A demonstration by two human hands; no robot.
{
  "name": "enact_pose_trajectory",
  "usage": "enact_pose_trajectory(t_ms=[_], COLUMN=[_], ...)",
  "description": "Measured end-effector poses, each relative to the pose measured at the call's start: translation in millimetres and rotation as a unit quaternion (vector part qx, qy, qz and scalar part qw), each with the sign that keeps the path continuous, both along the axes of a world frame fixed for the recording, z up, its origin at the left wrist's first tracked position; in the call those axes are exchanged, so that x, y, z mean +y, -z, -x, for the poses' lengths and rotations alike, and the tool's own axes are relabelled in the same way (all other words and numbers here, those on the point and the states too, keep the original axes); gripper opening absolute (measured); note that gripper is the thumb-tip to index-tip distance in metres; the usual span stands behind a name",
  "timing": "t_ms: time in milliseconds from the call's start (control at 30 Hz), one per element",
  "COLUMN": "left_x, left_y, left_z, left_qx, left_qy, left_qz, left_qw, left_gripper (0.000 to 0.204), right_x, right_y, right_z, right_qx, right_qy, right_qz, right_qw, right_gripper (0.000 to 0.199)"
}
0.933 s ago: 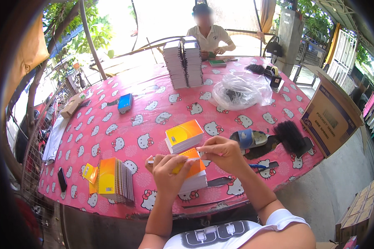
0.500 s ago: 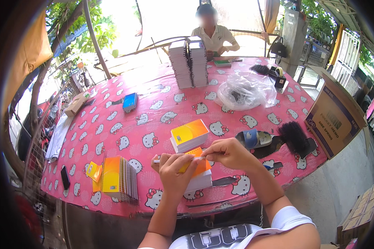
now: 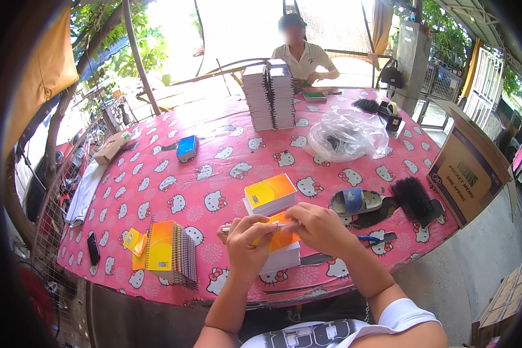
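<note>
My left hand (image 3: 249, 243) is closed around a thin memo pad (image 3: 225, 228), whose pale edge pokes out past the fingers. At its other end my right hand (image 3: 319, 229) pinches with thumb and forefinger; what lies between those fingertips is too small to make out. Right under both hands is a stack of pads (image 3: 281, 258) with orange covers and white page edges. Just beyond it sits another stack of yellow-orange pads (image 3: 270, 194). To the left stands a row of spiral-bound memo pads (image 3: 161, 248), with a loose yellow cover (image 3: 135, 240) beside it.
Tall stacks of spiral notebooks (image 3: 260, 101) stand at the far side, before a seated person (image 3: 304, 58). A clear plastic bag (image 3: 348, 136), a blue slipper (image 3: 354, 201), a black brush (image 3: 412, 196) and a cardboard box (image 3: 467, 168) are rightward. Leftward lie a phone (image 3: 93, 248) and blue notebooks (image 3: 187, 148).
The view has shifted slightly, so the table sits a little lower and further right. My right hand's fingers have curled at the pad's edge; my left hand keeps its hold.
</note>
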State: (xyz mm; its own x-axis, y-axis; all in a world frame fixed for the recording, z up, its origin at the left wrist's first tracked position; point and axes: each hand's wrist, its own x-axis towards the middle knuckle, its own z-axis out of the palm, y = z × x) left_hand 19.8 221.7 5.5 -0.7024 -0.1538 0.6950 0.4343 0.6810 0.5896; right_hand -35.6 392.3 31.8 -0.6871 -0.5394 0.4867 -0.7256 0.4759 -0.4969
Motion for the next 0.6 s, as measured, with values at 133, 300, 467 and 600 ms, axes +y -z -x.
enact_pose_trajectory(t_ms=[133, 300, 467, 600], left_x=[-2.4, -5.3, -4.1, -1.6], left_y=[-3.1, 2.1, 2.5, -4.5], left_z=[-1.1, 0.3, 0.7, -1.6], left_qx=[-0.003, 0.002, 0.012, 0.026], left_qy=[-0.003, 0.000, -0.007, -0.015], left_qz=[0.017, 0.025, 0.030, 0.051], left_qw=[1.000, 1.000, 0.999, 0.998], left_gripper=[0.008, 0.010, 0.011, 0.015], right_x=[-4.4, -8.4, -8.8, -15.3], right_y=[-5.6, -3.0, -0.9, 2.6], right_z=[-6.7, -8.2, -6.1, -8.3], right_qx=[0.016, 0.021, -0.004, 0.058], right_qy=[0.021, -0.006, 0.000, 0.017], right_qz=[0.029, 0.056, 0.064, 0.064], right_qw=[0.999, 0.998, 0.998, 0.996], right_gripper=[0.013, 0.016, 0.014, 0.009])
